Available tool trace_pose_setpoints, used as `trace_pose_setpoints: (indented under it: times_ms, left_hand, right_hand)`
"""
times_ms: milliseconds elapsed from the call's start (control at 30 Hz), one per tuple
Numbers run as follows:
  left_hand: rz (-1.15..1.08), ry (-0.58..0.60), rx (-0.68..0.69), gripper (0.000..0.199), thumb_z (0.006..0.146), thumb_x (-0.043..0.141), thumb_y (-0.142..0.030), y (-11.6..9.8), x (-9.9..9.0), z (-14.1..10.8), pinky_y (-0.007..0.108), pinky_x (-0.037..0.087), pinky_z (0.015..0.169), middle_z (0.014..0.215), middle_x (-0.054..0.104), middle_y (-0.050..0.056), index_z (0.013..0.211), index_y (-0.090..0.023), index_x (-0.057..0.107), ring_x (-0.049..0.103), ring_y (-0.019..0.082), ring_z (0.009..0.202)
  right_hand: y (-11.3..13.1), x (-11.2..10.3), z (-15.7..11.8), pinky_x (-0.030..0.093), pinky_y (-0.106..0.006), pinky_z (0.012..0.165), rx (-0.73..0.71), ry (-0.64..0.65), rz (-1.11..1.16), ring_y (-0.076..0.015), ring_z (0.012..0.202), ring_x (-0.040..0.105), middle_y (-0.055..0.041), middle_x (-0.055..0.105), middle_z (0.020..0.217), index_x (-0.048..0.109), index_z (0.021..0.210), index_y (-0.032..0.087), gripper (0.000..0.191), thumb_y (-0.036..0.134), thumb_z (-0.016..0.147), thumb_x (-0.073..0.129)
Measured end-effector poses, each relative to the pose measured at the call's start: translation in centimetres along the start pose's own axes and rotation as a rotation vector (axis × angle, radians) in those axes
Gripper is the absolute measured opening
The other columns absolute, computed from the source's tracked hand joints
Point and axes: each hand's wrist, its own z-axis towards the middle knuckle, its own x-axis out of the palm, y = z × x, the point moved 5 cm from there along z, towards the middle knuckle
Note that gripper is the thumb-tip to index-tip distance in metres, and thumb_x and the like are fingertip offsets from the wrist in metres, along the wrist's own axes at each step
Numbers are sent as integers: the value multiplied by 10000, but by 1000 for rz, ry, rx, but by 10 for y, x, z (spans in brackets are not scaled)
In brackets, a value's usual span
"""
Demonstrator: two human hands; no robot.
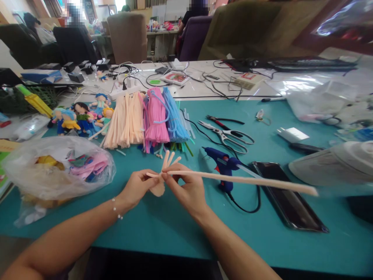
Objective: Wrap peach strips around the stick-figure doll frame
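Note:
Pinched between the fingers of both hands is a small peach pipe-cleaner piece (157, 188), with a rounded part below and several short prongs on top. My left hand (139, 189) is closed on its left side. From my right hand (186, 188), also closed at the piece, a long peach pipe cleaner (244, 179) runs out to the right, over the glue gun and phone. Fingers partly hide where the strip meets the piece. Behind the hands lie bundles of peach pipe cleaners (125, 120), pink pipe cleaners (157, 120) and blue pipe cleaners (175, 116).
A blue glue gun (221, 163), scissors (230, 136), pliers (224, 121) and a phone (291, 198) lie to the right on the green mat (163, 237). At left are a plastic bag (58, 167) of scraps and small dolls (81, 116). People sit farther back.

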Motion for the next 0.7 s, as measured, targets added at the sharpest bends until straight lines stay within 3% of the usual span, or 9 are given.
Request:
trace_pose_setpoints:
  times_ms: [133, 700]
  left_hand:
    - [-179, -28, -108, 302, 495, 806, -310, 4, 1, -1, 275, 477, 533, 625, 617, 6, 687, -138, 650, 566, 137, 583]
    - [-428, -31, -157, 248, 459, 772, -178, -5, 6, -3, 303, 524, 496, 596, 638, 11, 660, -122, 638, 575, 141, 522]
  right_hand:
    - [2, -2, 3, 408, -232, 448, -18, -5, 39, -127, 548, 539, -33, 649, 674, 613, 661, 187, 113, 183, 773, 599]
    - [-1, -9, 4, 421, -230, 500, -11, -38, -31, -110, 531, 525, 9, 572, 602, 562, 586, 182, 172, 92, 730, 588]
